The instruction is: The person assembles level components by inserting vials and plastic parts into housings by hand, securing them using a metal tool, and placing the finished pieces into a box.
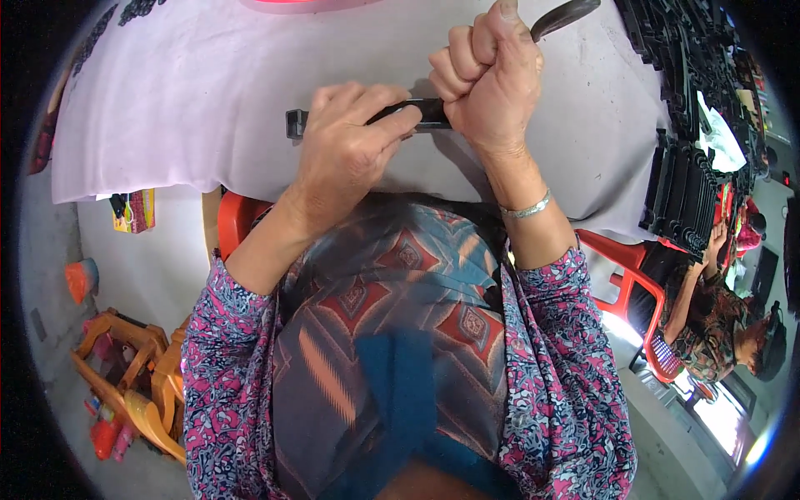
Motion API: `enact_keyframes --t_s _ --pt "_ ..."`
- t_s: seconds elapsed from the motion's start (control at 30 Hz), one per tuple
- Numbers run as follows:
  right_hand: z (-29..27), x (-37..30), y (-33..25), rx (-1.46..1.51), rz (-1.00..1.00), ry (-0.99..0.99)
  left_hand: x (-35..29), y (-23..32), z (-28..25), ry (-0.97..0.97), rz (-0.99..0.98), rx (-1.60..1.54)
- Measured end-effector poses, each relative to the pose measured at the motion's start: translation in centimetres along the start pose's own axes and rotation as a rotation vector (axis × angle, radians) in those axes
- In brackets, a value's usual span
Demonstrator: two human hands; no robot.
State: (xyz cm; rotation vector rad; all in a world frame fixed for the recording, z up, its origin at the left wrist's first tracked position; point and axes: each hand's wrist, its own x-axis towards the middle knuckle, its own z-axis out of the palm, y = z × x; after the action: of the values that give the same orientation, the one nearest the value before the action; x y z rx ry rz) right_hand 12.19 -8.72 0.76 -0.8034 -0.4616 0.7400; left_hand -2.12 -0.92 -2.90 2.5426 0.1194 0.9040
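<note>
Grip check: what does the left hand have?

"A black bar-shaped part, in the upper middle of the frame. Its fingers wrap over the top, and a hollow, squared end sticks out to the left"

"And the right hand?"

"Curled into a tight fist, thumb up, at the part's other end, seemingly gripping a dark curved piece that juts toward the top edge; whether that is a separate tool or belongs to the part, I can't tell"

"So which step is this?"

"Working a single part by hand, I'd guess: left steadying, right pressing or pulling. The contact is hidden, so I wouldn't swear to which"

"And the next move?"

"It probably calls for a firm left hold, the part held in line while the right fist supplies the effort. If the left slackens, the part could twist"

"More like it nearby?"

"Black pieces heap up at the upper right, with a tidy stack of similar ones below them, by the right side of the pale tablecloth"
</note>
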Motion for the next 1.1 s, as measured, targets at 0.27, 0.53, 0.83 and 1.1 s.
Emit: enact_keyframes --t_s 0.27,0.53,0.83,1.1 --pt "-0.9 -0.1 -0.3 -0.009 0.046 0.052 -0.1 0.0 -0.1 -0.042 -0.012 0.040" --pt "0.3 -0.3 -0.2 0.063 -0.103 -0.019 0.0 -0.1 0.0 -0.023 -0.008 0.025" --pt "0.8 -0.9 -0.2 -0.182 -0.132 -0.070 -0.2 0.1 -0.2 -0.028 -0.020 0.002" --pt "0.6 -0.2 0.1 -0.187 -0.112 -0.033 -0.1 -0.2 0.0 0.001 -0.015 0.003"
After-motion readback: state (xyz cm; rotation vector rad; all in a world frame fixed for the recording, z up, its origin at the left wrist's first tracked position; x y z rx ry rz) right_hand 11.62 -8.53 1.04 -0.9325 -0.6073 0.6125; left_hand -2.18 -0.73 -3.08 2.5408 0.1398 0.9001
